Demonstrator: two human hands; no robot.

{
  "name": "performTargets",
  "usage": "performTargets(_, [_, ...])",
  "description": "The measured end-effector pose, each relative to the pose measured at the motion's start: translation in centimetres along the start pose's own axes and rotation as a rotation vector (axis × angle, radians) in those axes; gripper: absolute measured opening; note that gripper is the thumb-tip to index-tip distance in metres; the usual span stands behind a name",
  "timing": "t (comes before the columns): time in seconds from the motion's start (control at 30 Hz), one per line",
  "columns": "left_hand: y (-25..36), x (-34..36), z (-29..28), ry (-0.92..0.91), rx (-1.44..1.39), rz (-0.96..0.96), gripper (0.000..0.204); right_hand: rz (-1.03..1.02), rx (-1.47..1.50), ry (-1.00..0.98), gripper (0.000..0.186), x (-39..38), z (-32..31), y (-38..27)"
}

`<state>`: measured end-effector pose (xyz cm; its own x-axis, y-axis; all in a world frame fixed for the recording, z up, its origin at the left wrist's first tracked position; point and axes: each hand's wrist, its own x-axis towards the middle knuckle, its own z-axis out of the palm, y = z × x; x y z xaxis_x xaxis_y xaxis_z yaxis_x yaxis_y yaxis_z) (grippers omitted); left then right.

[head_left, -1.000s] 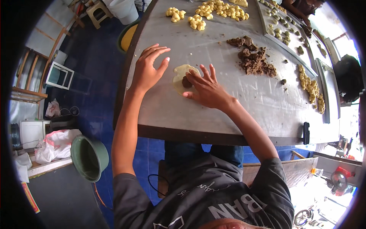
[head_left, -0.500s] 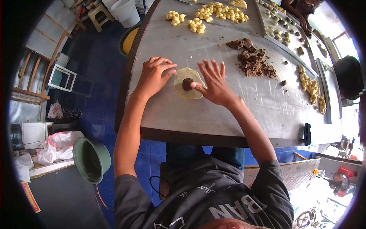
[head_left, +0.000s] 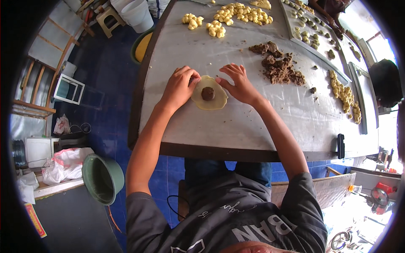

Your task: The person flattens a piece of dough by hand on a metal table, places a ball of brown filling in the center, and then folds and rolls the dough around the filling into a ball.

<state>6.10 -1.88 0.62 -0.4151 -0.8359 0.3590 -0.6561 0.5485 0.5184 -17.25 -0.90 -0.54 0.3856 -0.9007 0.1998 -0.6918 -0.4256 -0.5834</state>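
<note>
A flat, pale dough round [head_left: 219, 100] lies on the metal table in front of me, with a ball of brown filling [head_left: 207, 93] at its middle. My left hand [head_left: 179, 87] is at the round's upper left rim, its fingers curled and the thumb and fingertips pinched together on the edge. On the other side, my right hand [head_left: 241, 86] has its fingers apart. Its thumb tip is by the upper right rim, and I cannot tell whether it touches the dough.
Crumbly brown filling [head_left: 283, 69] is heaped to the right. Yellow dough pieces [head_left: 240, 13] lie at the far side, more dough pieces [head_left: 344, 97] at the right. A tray of filled pieces [head_left: 310, 31] stands far right, near another person's hand. A black object [head_left: 341, 146] sits at the near edge.
My right thumb has left the filling ball and drawn back to the round's upper right rim. My left hand has moved right, its fingers closing at the dough's edge.
</note>
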Motion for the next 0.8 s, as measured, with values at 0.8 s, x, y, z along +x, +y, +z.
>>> performTargets(0.8, [2.9,-0.4,-2.6,-0.125,-0.446,-0.090,0.029,-0.100,-0.054,-0.443,0.028,1.8,-2.5,-3.6])
